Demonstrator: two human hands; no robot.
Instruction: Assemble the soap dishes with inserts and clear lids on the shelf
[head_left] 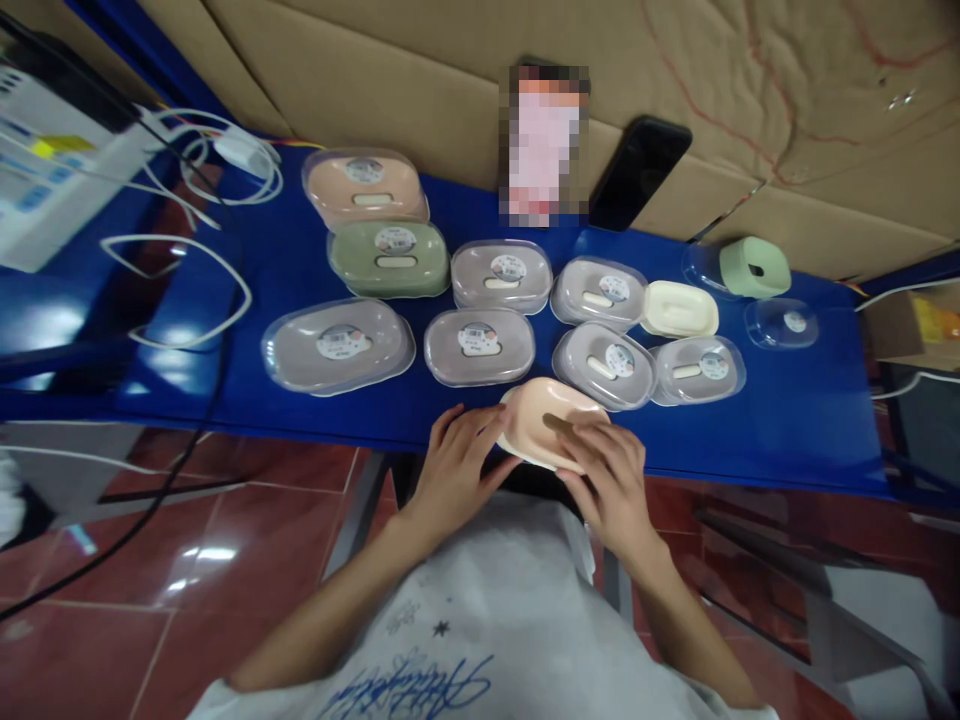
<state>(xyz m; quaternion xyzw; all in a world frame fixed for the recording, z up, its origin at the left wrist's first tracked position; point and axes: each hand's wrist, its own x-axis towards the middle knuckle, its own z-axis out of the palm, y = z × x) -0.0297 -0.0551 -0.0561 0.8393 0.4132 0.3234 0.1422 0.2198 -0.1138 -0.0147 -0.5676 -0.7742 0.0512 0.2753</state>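
**A:** What's in the hands?

**B:** Peach soap dish (546, 425), no lid, lower centre of frame, at the near edge of the blue table (787, 420). Left hand (459, 462) is on its left end, fingers curled loosely against the rim. Right hand (609, 482) covers its lower right side, fingers spread across the top edge. Both in contact; how firm the grip is, I can't tell, probably resting on the table edge rather than lifted.

**A:** Surroundings?

**B:** Just above the dish: grey lidded boxes, one at centre (479, 346), one tilted to its right (604, 366), a smaller one further right (699, 370). Large grey lidded box (338, 345) at centre left. Second row up: two more grey boxes (502, 276) and (598, 293), plus an open cream dish (679, 309). Upper left of the group: green lidded box (388, 259), peach lidded box (364, 186) above it.

**A:** Right side?

**B:** Green base (754, 267) lying on its side, loose clear lid (782, 323) below it. Black phone (640, 172) leans on the cardboard (420, 90) at upper centre. White cables (187, 290) at upper left.
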